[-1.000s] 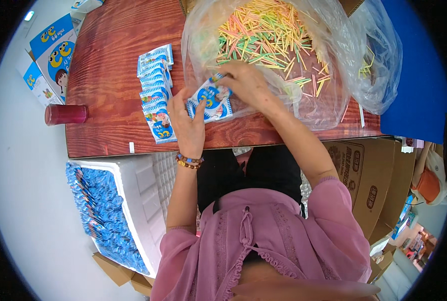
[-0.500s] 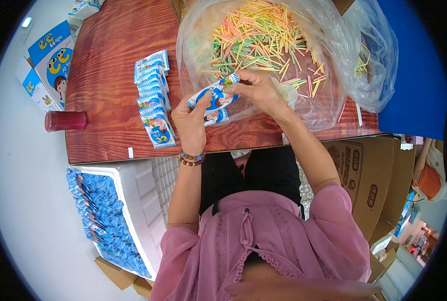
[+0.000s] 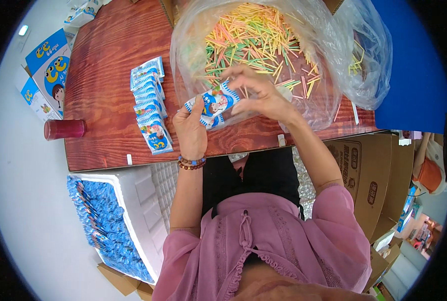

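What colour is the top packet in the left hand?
Packet: mainly blue and white, shown best in the head view.

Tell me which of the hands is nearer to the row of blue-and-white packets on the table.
Left. The left hand is just right of the row of packets, gripping a separate packet; the right hand is farther right, beyond that packet.

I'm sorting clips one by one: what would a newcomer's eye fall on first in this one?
A heap of pink, yellow and green sticks amid clear plastic at the top centre of the red-brown table would probably draw the eye first. Just below it, the left hand pinches a blue-and-white packet, the right hand open near its other end. To their left lies an overlapping row of similar packets.
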Demonstrator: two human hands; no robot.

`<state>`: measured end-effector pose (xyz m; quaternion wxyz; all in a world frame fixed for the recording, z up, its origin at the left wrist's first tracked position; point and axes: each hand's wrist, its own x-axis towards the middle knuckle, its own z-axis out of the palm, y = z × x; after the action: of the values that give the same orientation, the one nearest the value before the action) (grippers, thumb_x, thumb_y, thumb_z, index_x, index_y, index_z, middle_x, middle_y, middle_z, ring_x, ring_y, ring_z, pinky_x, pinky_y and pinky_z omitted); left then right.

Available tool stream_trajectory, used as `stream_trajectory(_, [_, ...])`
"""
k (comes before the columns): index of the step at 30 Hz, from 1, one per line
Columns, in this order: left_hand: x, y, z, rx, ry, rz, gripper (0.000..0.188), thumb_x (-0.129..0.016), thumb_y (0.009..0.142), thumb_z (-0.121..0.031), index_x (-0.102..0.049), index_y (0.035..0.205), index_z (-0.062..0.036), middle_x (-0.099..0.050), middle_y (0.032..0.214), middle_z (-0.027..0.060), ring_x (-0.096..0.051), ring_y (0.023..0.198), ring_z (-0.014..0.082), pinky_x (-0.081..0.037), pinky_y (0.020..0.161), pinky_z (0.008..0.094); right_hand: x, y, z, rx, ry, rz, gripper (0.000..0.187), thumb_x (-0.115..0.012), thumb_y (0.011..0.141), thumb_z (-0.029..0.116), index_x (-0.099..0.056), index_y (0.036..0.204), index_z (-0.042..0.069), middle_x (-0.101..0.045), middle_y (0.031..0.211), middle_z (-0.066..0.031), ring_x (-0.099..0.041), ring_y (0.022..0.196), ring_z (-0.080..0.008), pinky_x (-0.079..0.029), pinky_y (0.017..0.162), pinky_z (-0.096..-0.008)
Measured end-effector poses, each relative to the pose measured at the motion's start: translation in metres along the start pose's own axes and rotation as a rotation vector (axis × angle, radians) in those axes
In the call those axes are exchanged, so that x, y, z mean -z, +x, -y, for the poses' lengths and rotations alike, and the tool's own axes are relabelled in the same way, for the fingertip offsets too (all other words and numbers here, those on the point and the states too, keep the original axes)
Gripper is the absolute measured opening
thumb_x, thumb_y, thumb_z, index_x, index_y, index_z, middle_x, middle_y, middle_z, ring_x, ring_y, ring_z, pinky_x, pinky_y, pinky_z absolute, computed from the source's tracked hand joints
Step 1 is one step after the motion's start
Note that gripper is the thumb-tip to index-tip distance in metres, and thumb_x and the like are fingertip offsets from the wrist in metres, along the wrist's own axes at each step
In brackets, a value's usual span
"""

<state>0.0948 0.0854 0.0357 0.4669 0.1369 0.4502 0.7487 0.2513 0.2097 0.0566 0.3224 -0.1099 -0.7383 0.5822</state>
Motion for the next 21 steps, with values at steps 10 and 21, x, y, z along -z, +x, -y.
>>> stream_trajectory(10, [-0.003,-0.005,0.007,-0.081,0.099,-0.063,0.016,-0.060,0.094,-0.013,-0.069,0.089,0.0007,-0.066,0.081,-0.0002,-0.058,0.068,0.0040,-0.044,0.060,0.0203,0.038,0.017,0.000,-0.177,-0.049,0.312,0.021,-0.066,0.086,0.017,-0.070,0.103,0.006,-0.064,0.112,-0.0068,-0.058,0.104,-0.0176,-0.046,0.088,-0.0312])
stream_trajectory(21, [-0.001,-0.012,0.004,-0.053,0.046,-0.065,0.016,-0.060,0.094,-0.011,-0.067,0.091,0.0020,-0.068,0.086,0.0025,-0.061,0.072,0.0055,-0.048,0.064,0.0224,0.114,0.121,-0.053,-0.028,-1.338,-0.403,0.022,-0.057,0.085,0.017,-0.066,0.089,-0.001,-0.066,0.095,-0.0207,-0.063,0.090,-0.0359,-0.051,0.076,-0.0422])
